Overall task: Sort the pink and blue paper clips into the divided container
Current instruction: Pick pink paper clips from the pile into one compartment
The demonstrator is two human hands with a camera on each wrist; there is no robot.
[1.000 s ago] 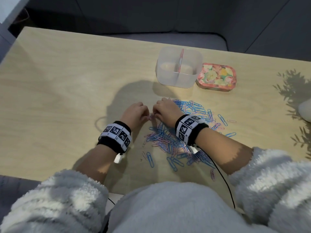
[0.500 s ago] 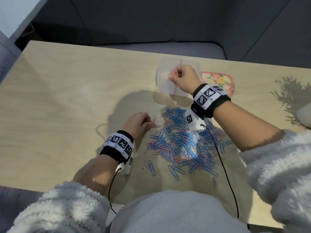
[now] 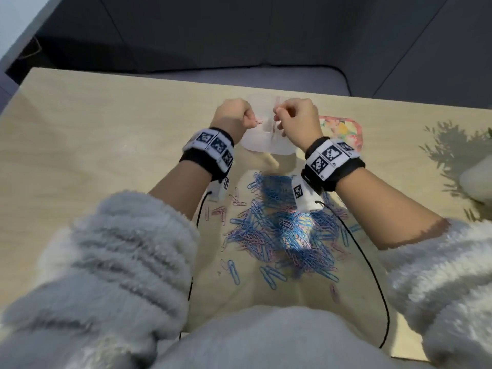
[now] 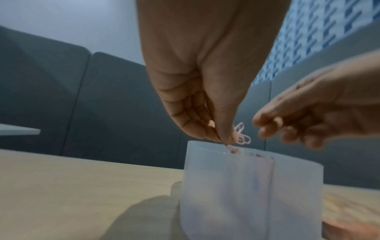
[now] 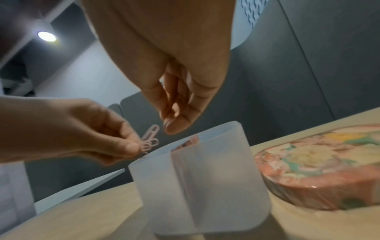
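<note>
A clear divided container with a pink divider stands at the table's far middle. My left hand hovers over its left side and pinches a few pink paper clips between thumb and fingertips, just above the rim. The clips hang to the left of the divider. My right hand is above the divider, with loosely curled fingers and nothing seen in them. A mixed pile of blue and pink clips lies on the table near me, under my wrists.
A floral tin sits right beside the container on its right. Stray clips lie around the pile's near-left edge. A white object rests at the right table edge. Wrist-camera cables trail across the table.
My left hand has lifted from the pile's left edge to above the container, carrying pink clips. My right hand has stayed over the container.
</note>
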